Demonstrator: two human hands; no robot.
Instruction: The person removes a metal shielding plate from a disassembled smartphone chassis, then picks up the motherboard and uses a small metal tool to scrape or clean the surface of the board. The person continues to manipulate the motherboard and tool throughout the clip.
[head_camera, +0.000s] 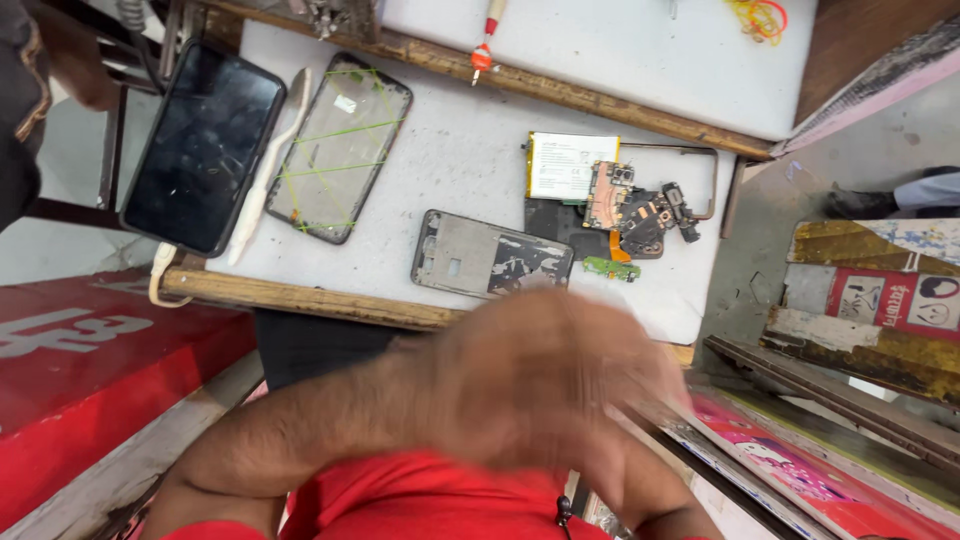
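My left hand (490, 380) and my right hand (620, 410) meet in one motion-blurred mass just in front of the near wooden edge of the white work board (450, 130). The blur hides the fingers, and I cannot tell whether either hand holds anything. Nearest to them on the board lies a grey metal phone frame (490, 255). Beyond it is an opened phone body with a white battery (570, 165), a bare circuit board (630, 205) and a small green board (612, 268).
At the board's left lie a black phone (205, 145), a white plastic pry tool (270, 165) and a screen bound with green rubber bands (340, 145). A red-tipped screwdriver (485, 45) and yellow bands (760, 18) lie farther back. Red panels (90, 370) flank the left.
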